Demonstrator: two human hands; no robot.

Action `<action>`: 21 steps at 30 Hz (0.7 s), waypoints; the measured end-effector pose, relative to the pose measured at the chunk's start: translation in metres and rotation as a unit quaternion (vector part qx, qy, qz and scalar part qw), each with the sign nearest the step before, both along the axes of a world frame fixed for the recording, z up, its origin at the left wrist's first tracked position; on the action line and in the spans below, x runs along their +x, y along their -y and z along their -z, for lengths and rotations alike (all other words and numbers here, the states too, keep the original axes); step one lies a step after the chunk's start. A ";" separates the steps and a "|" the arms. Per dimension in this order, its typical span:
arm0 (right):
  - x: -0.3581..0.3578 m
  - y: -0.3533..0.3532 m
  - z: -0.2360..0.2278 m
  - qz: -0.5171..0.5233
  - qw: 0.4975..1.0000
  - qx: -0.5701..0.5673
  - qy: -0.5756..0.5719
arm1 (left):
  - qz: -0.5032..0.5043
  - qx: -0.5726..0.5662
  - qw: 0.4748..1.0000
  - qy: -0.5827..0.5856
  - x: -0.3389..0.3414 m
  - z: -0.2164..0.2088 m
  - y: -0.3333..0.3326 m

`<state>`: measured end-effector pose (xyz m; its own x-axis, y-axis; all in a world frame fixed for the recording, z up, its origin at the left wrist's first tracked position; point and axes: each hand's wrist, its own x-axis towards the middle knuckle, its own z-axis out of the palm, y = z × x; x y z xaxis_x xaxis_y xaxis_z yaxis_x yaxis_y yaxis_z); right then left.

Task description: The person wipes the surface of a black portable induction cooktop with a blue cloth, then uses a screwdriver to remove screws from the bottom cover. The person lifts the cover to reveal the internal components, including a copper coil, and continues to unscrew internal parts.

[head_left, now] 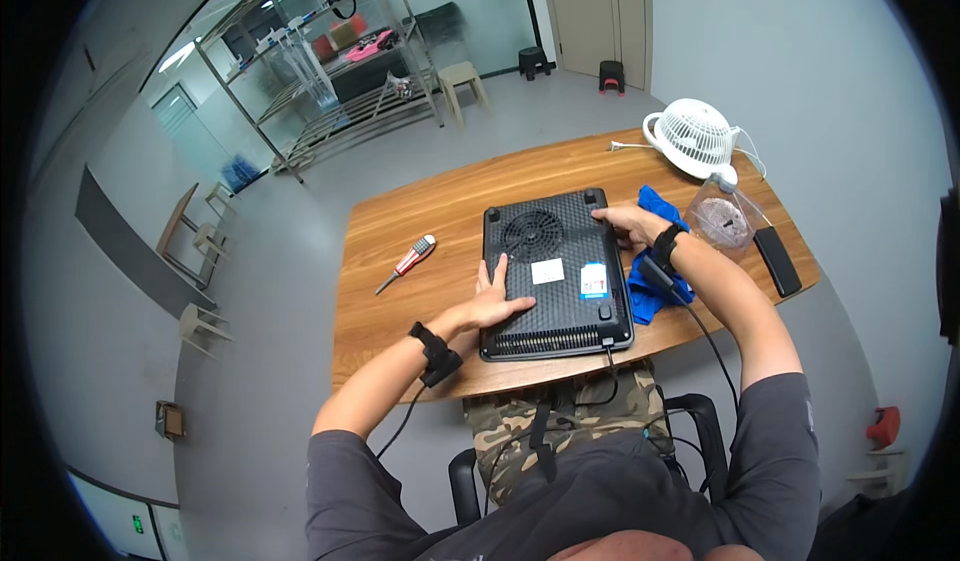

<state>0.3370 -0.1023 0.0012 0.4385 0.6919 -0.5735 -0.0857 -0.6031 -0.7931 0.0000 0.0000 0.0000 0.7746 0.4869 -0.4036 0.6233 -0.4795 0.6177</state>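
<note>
1. We have the black appliance [550, 323] upside down, grille [532, 233] upward, near the wooden table's [390, 336] front edge.
2. Our left hand [490, 308] lies spread on its left side.
3. Our right hand [635, 224] touches its right edge; we cannot tell whether it grips.
4. Blue cloth [652, 303] lies just right, a screwdriver [414, 257] left.

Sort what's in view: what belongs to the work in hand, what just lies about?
Belongs:
flat black vented device, touched by left hand and right hand
possibly red-and-white-handled metal screwdriver

Apparently lying about:
crumpled blue cloth
white ribbed domed appliance
black rectangular block
</note>
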 end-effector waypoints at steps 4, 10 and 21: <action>-0.002 0.007 -0.015 -0.044 0.998 0.042 -0.012 | 0.019 -0.019 0.999 -0.033 -0.009 -0.013 -0.001; -0.018 0.002 -0.054 -0.099 0.990 0.013 0.104 | 0.012 0.017 0.996 -0.090 0.002 -0.051 -0.003; -0.053 -0.013 -0.132 -0.091 0.918 0.086 0.376 | 0.046 0.064 0.996 0.032 0.024 -0.097 0.020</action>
